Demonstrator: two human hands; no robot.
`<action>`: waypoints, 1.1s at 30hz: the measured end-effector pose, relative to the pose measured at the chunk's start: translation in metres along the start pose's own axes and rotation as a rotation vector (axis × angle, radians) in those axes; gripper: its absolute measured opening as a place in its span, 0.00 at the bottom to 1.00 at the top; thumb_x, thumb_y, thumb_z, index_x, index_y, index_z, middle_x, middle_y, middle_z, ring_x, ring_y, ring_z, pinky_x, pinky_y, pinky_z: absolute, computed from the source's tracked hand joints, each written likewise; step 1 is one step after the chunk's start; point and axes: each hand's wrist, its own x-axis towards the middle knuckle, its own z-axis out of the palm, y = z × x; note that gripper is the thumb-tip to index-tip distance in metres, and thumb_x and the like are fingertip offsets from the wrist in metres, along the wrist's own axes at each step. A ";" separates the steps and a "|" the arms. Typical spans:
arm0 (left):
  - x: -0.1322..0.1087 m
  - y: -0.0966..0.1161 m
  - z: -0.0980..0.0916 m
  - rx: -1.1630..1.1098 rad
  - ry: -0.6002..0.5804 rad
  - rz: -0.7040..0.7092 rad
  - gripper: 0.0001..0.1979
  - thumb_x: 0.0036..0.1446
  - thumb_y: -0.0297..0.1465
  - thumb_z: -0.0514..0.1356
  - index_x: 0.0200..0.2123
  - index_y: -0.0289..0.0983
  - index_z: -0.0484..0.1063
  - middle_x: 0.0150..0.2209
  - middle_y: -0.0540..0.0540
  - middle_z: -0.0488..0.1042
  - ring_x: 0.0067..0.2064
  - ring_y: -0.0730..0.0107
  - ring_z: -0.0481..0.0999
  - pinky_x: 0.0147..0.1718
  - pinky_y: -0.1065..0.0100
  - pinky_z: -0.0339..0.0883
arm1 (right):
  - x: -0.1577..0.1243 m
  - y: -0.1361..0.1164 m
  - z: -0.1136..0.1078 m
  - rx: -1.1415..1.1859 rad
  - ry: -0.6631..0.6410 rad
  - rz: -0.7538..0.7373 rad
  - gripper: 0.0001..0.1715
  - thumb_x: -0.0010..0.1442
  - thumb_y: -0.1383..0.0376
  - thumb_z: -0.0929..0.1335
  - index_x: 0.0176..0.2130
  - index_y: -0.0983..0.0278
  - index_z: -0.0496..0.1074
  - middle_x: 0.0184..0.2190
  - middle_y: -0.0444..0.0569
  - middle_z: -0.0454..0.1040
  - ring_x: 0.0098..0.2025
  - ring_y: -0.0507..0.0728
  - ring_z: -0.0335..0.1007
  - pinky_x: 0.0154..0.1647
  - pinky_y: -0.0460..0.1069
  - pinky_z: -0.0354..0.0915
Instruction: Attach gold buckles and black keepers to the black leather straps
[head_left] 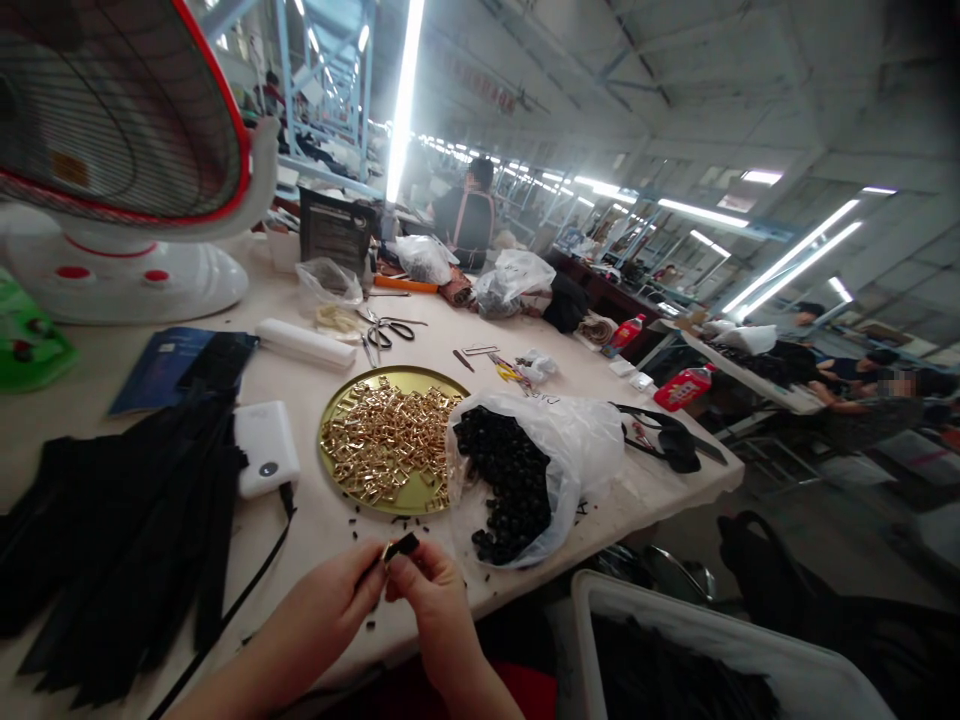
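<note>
Close together over the near edge of the table, my left hand (pixel 363 582) and my right hand (pixel 431 582) are both closed in a pinch. Between their fingertips is a short black strap (pixel 406 545) with a small gold metal buckle (pixel 387 552) at its left end. My left fingers grip the buckle end, and my right thumb and fingers press on the strap; part of it is hidden. Just beyond my hands, a round gold tray (pixel 420 494) carries a heap of small gold metal buckles (pixel 386 435). To its right, a clear plastic bag (pixel 577 450) lies open with many small black pieces (pixel 506 480).
Black straps (pixel 127 520) lie at the left beside a white power bank (pixel 266 450) with a cable. A fan (pixel 120 260) stands behind. Scissors (pixel 390 330) and a red bottle (pixel 684 388) are farther back. Below the table's right edge sits a white bin (pixel 720 625).
</note>
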 end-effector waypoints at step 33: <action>0.006 -0.002 0.008 -0.291 -0.137 -0.167 0.17 0.51 0.47 0.48 0.25 0.39 0.59 0.17 0.58 0.59 0.16 0.78 0.56 0.13 0.75 0.49 | 0.000 0.010 -0.008 0.091 -0.004 0.008 0.12 0.50 0.58 0.69 0.27 0.65 0.67 0.18 0.38 0.60 0.21 0.47 0.51 0.23 0.43 0.52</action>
